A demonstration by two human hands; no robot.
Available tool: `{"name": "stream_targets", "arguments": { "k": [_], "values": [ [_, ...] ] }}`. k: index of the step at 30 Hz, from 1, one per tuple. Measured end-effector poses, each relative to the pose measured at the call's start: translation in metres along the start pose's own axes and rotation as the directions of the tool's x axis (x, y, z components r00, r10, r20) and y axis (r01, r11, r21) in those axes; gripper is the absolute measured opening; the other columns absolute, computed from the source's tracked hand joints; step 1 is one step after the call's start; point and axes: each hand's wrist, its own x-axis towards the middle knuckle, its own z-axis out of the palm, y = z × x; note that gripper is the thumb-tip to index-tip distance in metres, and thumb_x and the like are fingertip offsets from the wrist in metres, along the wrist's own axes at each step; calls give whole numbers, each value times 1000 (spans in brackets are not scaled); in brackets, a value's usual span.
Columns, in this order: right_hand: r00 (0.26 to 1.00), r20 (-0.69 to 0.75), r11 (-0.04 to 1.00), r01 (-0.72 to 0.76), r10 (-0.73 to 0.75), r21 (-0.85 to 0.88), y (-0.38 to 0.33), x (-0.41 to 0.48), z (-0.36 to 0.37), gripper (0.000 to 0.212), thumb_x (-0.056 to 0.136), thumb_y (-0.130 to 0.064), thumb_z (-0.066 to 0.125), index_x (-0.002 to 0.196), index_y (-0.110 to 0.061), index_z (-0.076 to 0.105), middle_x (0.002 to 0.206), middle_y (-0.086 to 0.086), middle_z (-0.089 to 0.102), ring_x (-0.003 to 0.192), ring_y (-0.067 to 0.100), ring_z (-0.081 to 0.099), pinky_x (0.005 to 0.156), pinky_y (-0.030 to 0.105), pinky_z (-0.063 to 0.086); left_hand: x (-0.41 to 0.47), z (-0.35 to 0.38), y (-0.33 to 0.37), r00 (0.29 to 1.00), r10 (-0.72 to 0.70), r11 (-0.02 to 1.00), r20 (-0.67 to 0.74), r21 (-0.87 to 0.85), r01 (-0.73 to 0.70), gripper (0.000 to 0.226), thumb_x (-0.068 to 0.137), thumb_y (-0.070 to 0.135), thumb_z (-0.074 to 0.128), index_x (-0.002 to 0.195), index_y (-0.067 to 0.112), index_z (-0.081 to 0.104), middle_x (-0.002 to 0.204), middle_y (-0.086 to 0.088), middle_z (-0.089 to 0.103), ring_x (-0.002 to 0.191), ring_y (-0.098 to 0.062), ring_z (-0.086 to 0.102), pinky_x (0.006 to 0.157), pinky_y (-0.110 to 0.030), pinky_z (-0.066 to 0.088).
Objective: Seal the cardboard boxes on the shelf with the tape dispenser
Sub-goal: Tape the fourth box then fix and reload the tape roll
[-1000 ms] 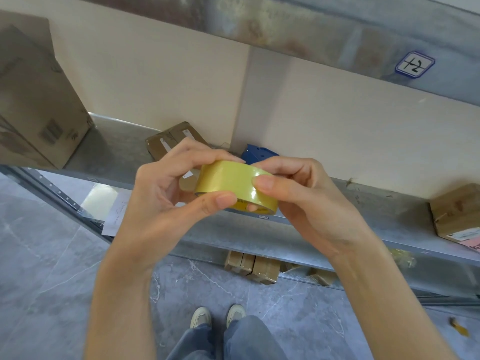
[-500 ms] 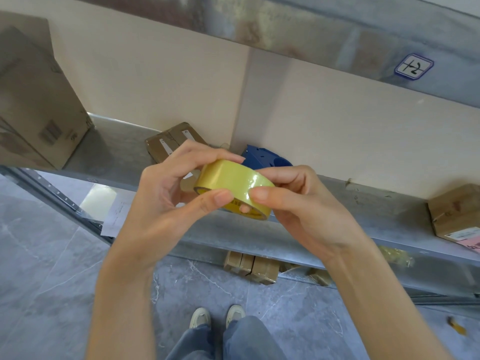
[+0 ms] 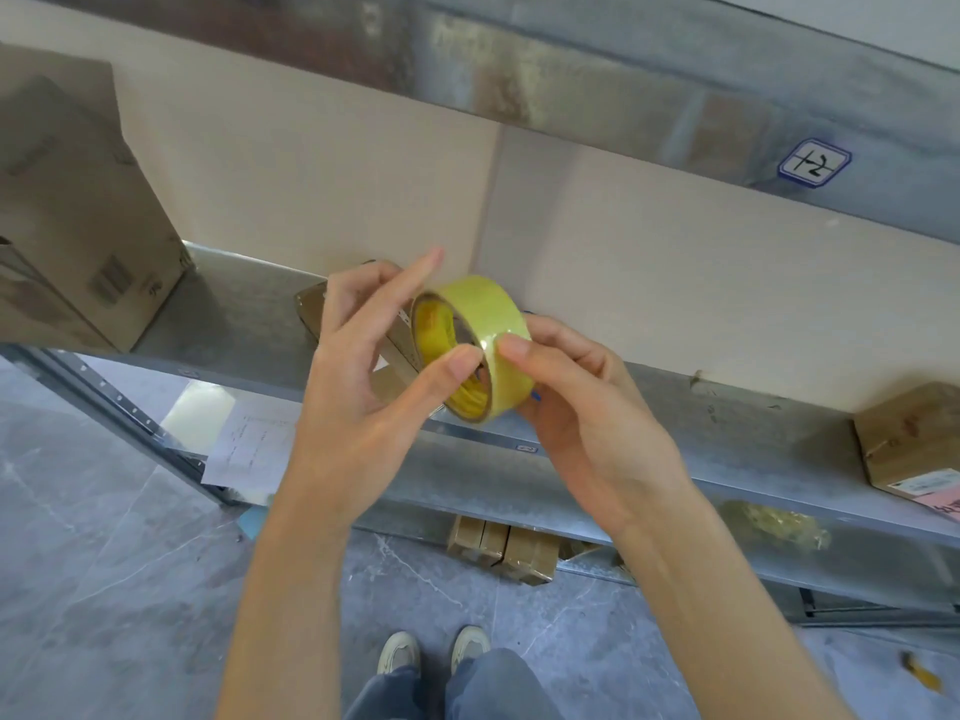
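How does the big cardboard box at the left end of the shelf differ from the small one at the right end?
The left box is far larger and taller; the right box is small and low. The left box shows dark printed marks on its side; the right box bears a white and pink label at its lower edge. Both are brown cardboard on the same metal shelf.

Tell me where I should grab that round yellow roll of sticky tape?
Grip the yellow tape roll by its smooth outer band, pinched from both sides, much as the left hand and right hand do. It stands on edge with its open hole facing left, so fingers from that side can probably hook the rim, leaving the band free for a thumb.
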Motion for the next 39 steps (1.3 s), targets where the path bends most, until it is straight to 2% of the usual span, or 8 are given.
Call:
{"name": "stream_targets", "arguments": {
  "k": [5,8,14,17,21,26,33,39],
  "values": [
    [998,-63,987,-20,31,158,6,5,2,38,84,-14,70,116,3,58,100,13,69,97,25,66,90,37,56,-1,13,7,1000,13,994,-18,108,-11,56,72,42,81,117,23,54,116,15,58,119,-13,56,101,-30,45],
    [999,-29,984,-33,39,173,7,2,2,49,83,-14,70,120,13,53,106,20,67,98,28,67,82,31,58,-2,19,5,999,52,982,7,180,-52,49,70,16,87,107,21,56,100,13,64,101,-18,64,86,-28,52],
    [955,-281,835,-80,-92,-545,7,-1,-7,54,62,-50,81,90,-19,47,90,-4,61,86,12,65,79,21,54,-2,5,3,992,107,945,63,303,-121,35,75,2,82,104,17,68,97,13,70,95,-12,66,80,-20,51],
    [959,-96,654,105,-265,-750,5,-2,-14,55,69,-54,79,108,-33,47,111,-13,54,109,6,54,86,16,44,-2,-2,6,989,80,950,123,290,-113,33,78,12,83,107,20,71,104,11,70,103,-13,65,85,-17,46],
    [955,203,603,295,-218,-741,-1,0,-15,19,93,-32,66,109,-23,63,105,-14,65,108,11,58,90,17,43,-3,-7,9,984,52,980,172,178,-83,38,74,8,84,109,20,73,104,5,67,105,-23,64,87,-31,54],
    [950,236,597,313,-205,-739,0,-3,-12,21,98,-34,48,98,-21,65,89,-10,60,86,19,57,77,46,47,-4,-11,15,991,-6,995,130,102,-7,47,64,15,86,107,22,69,100,9,68,104,-12,63,87,-29,56],
    [949,227,650,315,-219,-691,0,-7,-6,14,91,-32,47,87,-26,59,77,-18,51,71,7,49,64,23,40,-7,-10,20,992,1,995,129,97,-14,39,65,15,88,99,20,70,95,2,71,100,-23,65,85,-29,57],
    [945,215,623,324,-246,-711,2,-7,-3,11,88,-29,40,83,-33,50,72,-18,48,70,9,44,60,28,37,-8,-5,20,994,20,994,112,106,-32,39,66,13,88,100,19,70,96,2,71,96,-20,66,82,-23,54]
  ]
}}
